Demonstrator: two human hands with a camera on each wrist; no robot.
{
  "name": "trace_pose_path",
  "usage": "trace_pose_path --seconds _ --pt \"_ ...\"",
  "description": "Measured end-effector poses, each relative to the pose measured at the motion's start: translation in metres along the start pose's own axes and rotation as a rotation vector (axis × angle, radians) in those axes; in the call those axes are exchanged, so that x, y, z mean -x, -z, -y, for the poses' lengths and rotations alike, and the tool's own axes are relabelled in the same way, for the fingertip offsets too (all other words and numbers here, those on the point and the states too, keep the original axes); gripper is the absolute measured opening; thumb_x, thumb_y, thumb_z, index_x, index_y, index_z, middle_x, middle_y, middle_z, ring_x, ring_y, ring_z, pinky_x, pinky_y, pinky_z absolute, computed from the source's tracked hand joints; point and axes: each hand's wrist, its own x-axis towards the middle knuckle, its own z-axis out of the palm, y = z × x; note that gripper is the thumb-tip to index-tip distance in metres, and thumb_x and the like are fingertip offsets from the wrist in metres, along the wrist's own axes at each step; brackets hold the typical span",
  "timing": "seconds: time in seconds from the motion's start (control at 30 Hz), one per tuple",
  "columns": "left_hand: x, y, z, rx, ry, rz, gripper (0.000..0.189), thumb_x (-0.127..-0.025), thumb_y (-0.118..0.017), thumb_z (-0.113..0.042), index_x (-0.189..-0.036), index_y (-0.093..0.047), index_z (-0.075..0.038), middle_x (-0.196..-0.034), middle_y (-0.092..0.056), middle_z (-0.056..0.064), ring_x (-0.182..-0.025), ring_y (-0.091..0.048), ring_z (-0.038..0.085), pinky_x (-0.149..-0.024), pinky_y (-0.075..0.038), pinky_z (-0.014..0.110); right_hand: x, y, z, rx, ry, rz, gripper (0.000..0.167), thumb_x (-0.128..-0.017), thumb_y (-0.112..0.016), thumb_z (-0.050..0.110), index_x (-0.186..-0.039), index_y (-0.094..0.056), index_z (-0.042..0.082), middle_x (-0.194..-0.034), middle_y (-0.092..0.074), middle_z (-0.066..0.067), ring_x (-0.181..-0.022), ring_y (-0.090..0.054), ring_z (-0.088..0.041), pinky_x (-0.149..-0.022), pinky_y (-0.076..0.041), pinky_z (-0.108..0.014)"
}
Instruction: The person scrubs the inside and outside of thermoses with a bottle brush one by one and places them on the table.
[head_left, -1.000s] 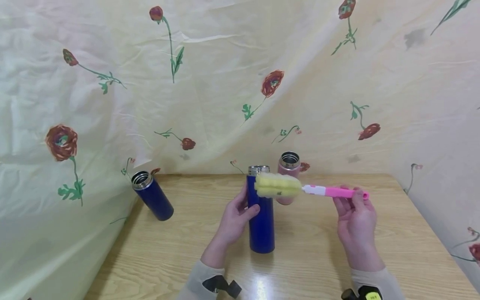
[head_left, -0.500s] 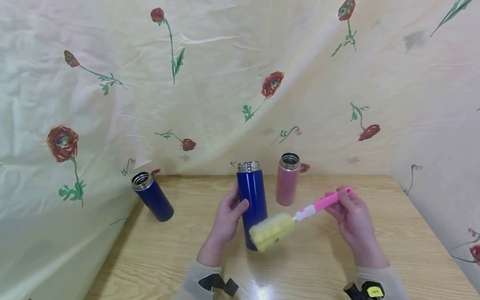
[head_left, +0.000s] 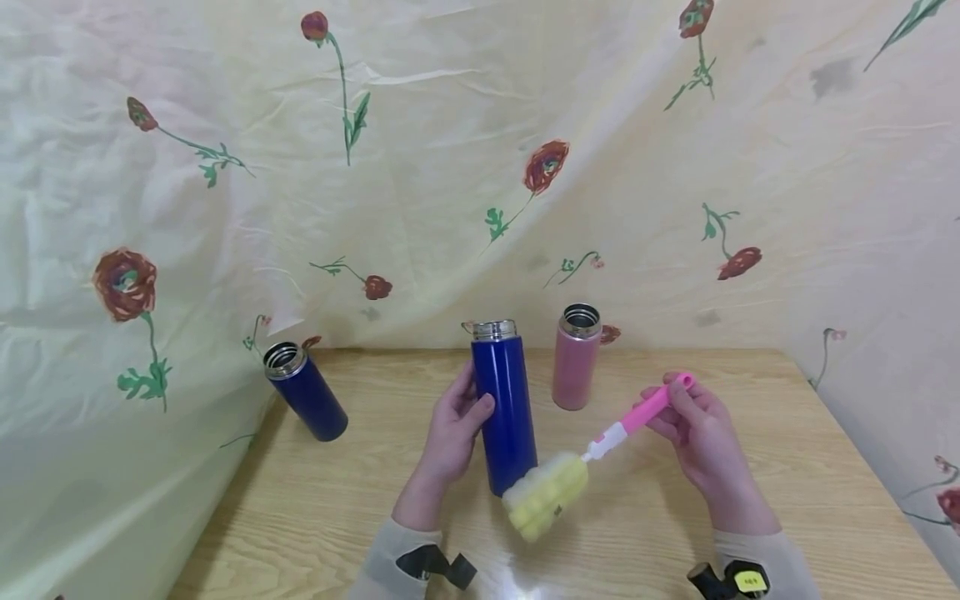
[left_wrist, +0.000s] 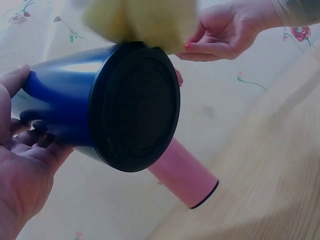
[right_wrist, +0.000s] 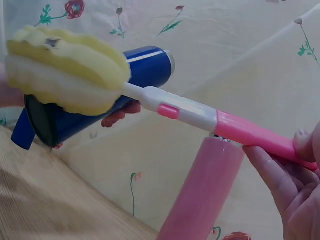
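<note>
The left hand was closed round the blue bottle, with the thumb across its front, and the bottle was held above the table, slightly tilted, its metal neck without a lid. The right hand pinched the brush near the end of its pink handle, between thumb and fingers, so that the sponge head pointed down and toward the bottle's base. I judged that the step in hand was to manage brush and bottle side by side, with the sponge outside the bottle; to bring it to the mouth would call for raising the head and turning it over the rim, while the left hand kept the bottle steady. Behind, on the table, a pink bottle stood upright and uncovered, and well to the left was a second blue bottle, also open; a flowered cloth hung behind them. The left fingers were partly hidden behind the bottle, and its inside could not be seen. In the left wrist view the sponge was blurred and cut off at the top, and I could not tell whether it touched the bottle.
</note>
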Motion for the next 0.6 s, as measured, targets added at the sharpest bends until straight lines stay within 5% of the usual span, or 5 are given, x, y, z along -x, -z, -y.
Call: trace_pose_path --seconds 0.4,0.6 --pt "0.002 -0.010 0.014 0.006 -0.029 0.140 0.094 -0.101 -0.072 -0.034 -0.170 -0.017 -0.002 -0.168 -0.037 0.021 -0.144 -0.051 0.027 -0.118 -0.045 0.042 0.001 -0.009 0.008 -0.518 0.098 -0.262 0.014 -0.112 -0.051 0.014 -0.118 -0.048 0.002 -0.105 -0.072 -0.018 -0.099 -0.078 -0.031 -0.095 -0.060 -0.037" --pt "0.003 -0.014 0.016 -0.062 0.067 0.116 0.102 -0.093 -0.084 -0.030 -0.170 -0.023 -0.006 -0.160 -0.048 0.018 -0.142 -0.053 0.030 -0.117 -0.047 0.044 0.002 -0.015 0.014 -0.655 0.116 -0.387 0.012 -0.110 -0.054 0.014 -0.117 -0.050 0.005 -0.103 -0.072 -0.019 -0.098 -0.078 -0.033 -0.096 -0.060 -0.040"
